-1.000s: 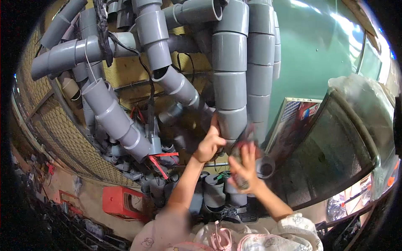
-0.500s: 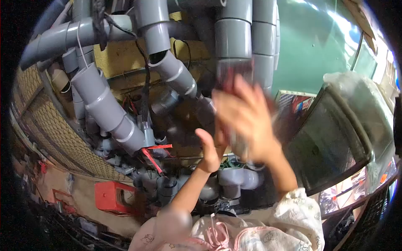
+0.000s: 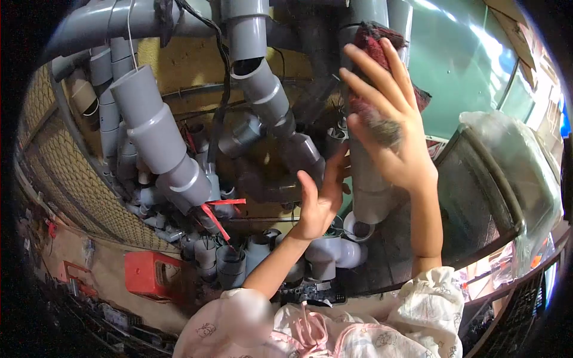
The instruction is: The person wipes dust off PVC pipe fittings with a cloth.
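A dark red cloth with frayed dark edges lies against a tall grey pipe on the right. My right hand presses it to the pipe with spread fingers, covering much of the cloth. Beneath the palm shows a grey, fuzzy patch of it. Lower down, my left hand is at the left side of the same pipe, thumb stretched up and apart from the fingers. Its fingertips reach the pipe's edge and are partly hidden.
Grey pipe fittings hang stacked on the left, near a black cable. A red ribbon is tied below them. A red stool stands on the floor beside a mesh panel. At right is a plastic-wrapped dark chair back.
My right hand has moved up and to the right along the pipe with the red cloth. My left hand has shifted slightly right. The view has shifted a little too.
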### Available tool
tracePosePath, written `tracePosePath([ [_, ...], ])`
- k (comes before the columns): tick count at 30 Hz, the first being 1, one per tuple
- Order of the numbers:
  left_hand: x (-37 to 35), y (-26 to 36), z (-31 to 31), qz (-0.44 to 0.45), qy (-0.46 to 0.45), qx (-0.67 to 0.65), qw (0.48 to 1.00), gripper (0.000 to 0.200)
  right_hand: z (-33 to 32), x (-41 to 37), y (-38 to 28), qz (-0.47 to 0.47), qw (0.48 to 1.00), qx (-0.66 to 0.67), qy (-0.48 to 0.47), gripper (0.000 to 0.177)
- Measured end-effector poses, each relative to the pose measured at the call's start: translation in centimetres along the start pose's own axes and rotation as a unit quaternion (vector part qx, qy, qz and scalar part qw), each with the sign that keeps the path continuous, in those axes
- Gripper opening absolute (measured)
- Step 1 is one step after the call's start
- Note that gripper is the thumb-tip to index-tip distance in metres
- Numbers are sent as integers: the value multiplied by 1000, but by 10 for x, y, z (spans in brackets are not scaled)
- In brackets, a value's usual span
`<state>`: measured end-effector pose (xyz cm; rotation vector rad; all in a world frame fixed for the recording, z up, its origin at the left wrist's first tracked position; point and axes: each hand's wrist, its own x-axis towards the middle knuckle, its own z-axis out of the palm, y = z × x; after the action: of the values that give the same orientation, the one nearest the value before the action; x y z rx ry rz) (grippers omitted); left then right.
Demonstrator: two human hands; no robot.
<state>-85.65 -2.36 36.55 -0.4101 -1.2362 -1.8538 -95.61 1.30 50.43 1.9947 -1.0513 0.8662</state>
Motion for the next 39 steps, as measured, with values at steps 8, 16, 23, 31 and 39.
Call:
tracePosePath([
  [8,2,19,-4,-23,56,28,998,97,44,-146,-37,-144,980,-105,-93,29],
  [16,3,2,-9,-13,-3,78,997,92,5,-66,-9,3,999,44,8,36],
  [23,6,-7,-6,-3,69,34,997,90,5,-32,-11,70,997,23,31,39],
  [31,18,10,-19,-4,64,188,980,54,47,-129,-37,167,949,241,114,50],
  [39,8,0,-50,-74,27,45,996,49,26,-77,-38,72,987,128,66,46],
])
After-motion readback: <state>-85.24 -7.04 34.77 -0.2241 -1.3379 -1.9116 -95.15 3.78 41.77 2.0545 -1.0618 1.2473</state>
